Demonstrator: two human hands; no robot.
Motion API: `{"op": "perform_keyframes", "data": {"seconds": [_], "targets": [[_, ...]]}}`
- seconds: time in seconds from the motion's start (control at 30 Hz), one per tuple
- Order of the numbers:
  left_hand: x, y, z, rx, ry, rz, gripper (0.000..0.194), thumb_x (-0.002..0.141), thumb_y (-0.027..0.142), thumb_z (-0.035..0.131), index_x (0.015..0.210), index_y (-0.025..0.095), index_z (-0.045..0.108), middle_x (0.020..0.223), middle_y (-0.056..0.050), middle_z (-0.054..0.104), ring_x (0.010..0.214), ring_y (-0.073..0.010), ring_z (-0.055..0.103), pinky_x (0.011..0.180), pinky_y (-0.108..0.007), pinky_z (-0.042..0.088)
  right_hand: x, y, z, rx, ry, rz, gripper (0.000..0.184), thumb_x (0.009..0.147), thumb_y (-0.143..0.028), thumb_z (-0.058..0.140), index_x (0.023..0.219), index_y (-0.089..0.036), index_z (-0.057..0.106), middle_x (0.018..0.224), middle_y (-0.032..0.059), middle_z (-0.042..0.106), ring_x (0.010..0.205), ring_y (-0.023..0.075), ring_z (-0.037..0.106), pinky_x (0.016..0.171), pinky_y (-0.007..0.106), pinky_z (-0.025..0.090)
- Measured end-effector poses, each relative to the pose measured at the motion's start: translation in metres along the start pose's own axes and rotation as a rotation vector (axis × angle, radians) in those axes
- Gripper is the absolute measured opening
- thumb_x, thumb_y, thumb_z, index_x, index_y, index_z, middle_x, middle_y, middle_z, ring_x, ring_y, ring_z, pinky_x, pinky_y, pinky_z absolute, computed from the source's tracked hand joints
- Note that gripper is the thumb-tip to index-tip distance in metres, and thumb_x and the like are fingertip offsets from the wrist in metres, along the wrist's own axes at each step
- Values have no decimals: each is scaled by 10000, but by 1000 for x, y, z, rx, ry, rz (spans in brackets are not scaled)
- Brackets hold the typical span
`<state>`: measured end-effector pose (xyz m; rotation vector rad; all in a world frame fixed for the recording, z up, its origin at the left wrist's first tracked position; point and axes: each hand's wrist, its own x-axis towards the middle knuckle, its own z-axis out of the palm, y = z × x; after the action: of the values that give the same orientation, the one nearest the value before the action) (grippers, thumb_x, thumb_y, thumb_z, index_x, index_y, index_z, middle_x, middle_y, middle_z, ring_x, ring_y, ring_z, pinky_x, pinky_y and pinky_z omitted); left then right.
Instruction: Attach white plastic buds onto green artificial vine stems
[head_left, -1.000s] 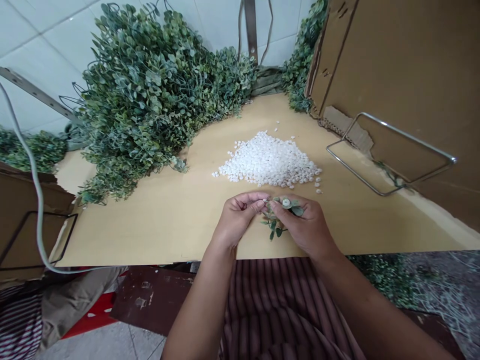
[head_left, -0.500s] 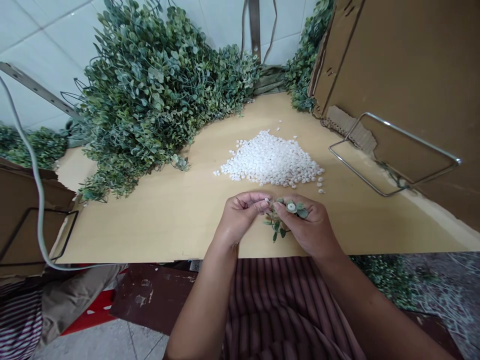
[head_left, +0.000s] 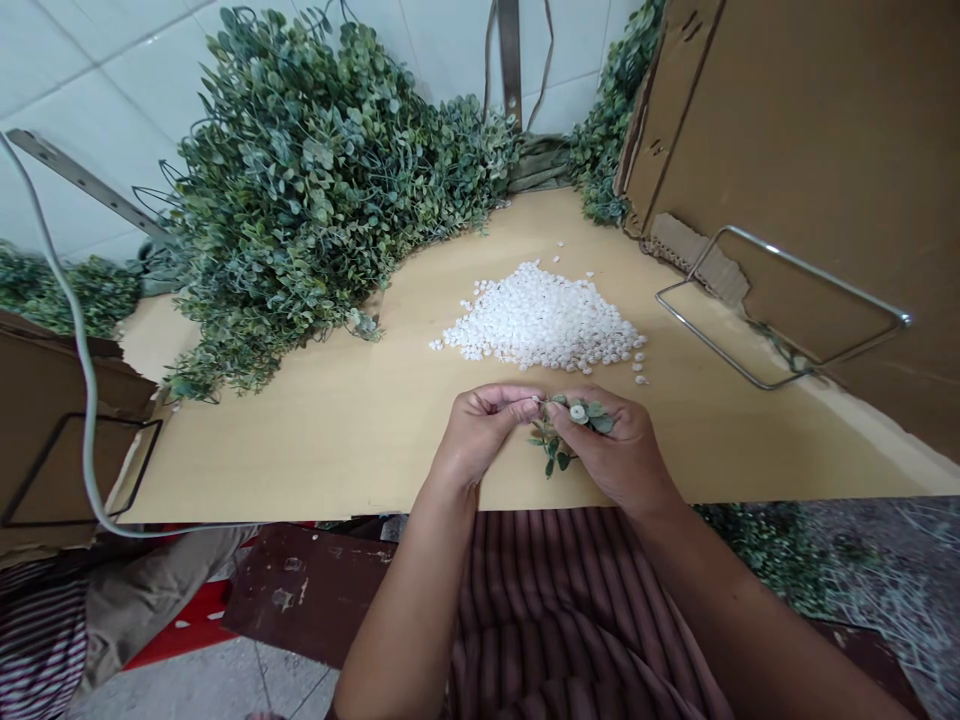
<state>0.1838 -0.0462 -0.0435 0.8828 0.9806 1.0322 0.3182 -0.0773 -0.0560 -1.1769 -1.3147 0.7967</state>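
Note:
My right hand (head_left: 616, 438) is closed round an artificial leaf sprig (head_left: 553, 450), whose green leaves hang below my fingers. A small white flower piece (head_left: 577, 412) shows on the sprig, by my right thumb. Beside it, my left hand (head_left: 487, 425) pinches a tiny white bead-like piece (head_left: 535, 399) between thumb and forefinger, against the tip of a stem. Whether that piece sits on the stem is too small to tell. Just beyond both hands lies a heap of small white pieces (head_left: 547, 318) on the tan tabletop (head_left: 300, 450).
A big pile of artificial greenery (head_left: 300, 190) fills the back left. Cardboard (head_left: 810, 150) stands upright at the right, with a metal wire frame (head_left: 780, 300) before it. A pale cable (head_left: 86, 400) hangs at the left. Another person's leg (head_left: 150, 590) shows at lower left.
My hands keep the same grip, close together. The view has shifted slightly; the sprig and white pieces look otherwise nearly unchanged.

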Motion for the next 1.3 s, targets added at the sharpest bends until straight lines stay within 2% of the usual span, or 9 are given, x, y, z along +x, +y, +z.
{"op": "perform_keyframes", "data": {"seconds": [0.33, 0.53, 0.67, 0.8, 0.93, 1.03, 1.17, 1.23, 1.3], "targets": [[2, 3, 0, 62, -37, -43, 295, 391, 339, 875, 563, 159, 716, 552, -5, 684, 521, -91, 574, 606, -241, 496, 0, 0, -3, -49, -43, 16, 121, 723, -262, 581, 657, -171, 625, 634, 16, 616, 586, 160, 594, 567, 257, 500], [4, 1, -2, 115, -89, -43, 208, 472, 253, 854, 589, 147, 719, 561, -7, 678, 530, -98, 573, 618, -255, 493, 1, 0, -3, 21, -85, 73, 124, 718, -274, 608, 644, -176, 620, 631, 17, 638, 582, 168, 603, 536, 247, 500], [2, -1, -1, 66, -26, 26, 239, 528, 301, 834, 698, 162, 739, 637, -15, 702, 580, -105, 594, 655, -257, 498, 4, 0, -2, 79, -98, 116, 243, 768, -368, 618, 631, -168, 607, 566, -1, 590, 522, 140, 549, 488, 227, 458], [-3, -3, -1, 43, -2, 86, 291, 553, 309, 823, 804, 186, 743, 797, -30, 731, 710, -122, 632, 725, -254, 499, 5, 2, -3, 172, -24, 122, 307, 773, -441, 645, 638, -175, 576, 572, -21, 541, 523, 119, 508, 493, 212, 438], [-4, -12, 2, 95, -97, 101, 297, 549, 224, 815, 829, 168, 734, 757, -20, 714, 689, -117, 622, 688, -247, 493, 2, 7, -3, 209, 59, 101, 266, 767, -437, 672, 707, -188, 599, 636, -14, 575, 611, 140, 555, 567, 229, 475], [-1, -16, 5, 106, -76, 91, 274, 570, 203, 794, 829, 155, 721, 701, -7, 702, 642, -103, 606, 661, -243, 480, 0, 9, -3, 235, 75, 107, 262, 756, -457, 684, 796, -203, 634, 709, 0, 615, 672, 159, 582, 618, 254, 495], [0, -12, 6, 56, 11, 83, 226, 547, 260, 811, 699, 143, 691, 619, 4, 676, 585, -94, 583, 608, -225, 459, -1, 2, -9, 451, -153, 125, 312, 754, -536, 672, 870, -246, 674, 896, 29, 648, 837, 205, 610, 765, 331, 507], [-1, -8, 4, 14, 25, 80, 248, 535, 299, 820, 663, 145, 675, 608, 7, 668, 579, -93, 579, 596, -218, 452, 0, -5, -15, 572, -301, 101, 424, 749, -664, 591, 797, -258, 704, 969, 49, 648, 969, 248, 588, 839, 384, 488], [-2, -5, 1, -34, 27, 81, 261, 531, 316, 824, 658, 150, 668, 638, 7, 676, 595, -91, 583, 605, -213, 450, 2, -11, -21, 637, -365, 108, 605, 732, -798, 439, 659, -259, 704, 999, 65, 652, 1044, 283, 559, 848, 428, 483]]}}
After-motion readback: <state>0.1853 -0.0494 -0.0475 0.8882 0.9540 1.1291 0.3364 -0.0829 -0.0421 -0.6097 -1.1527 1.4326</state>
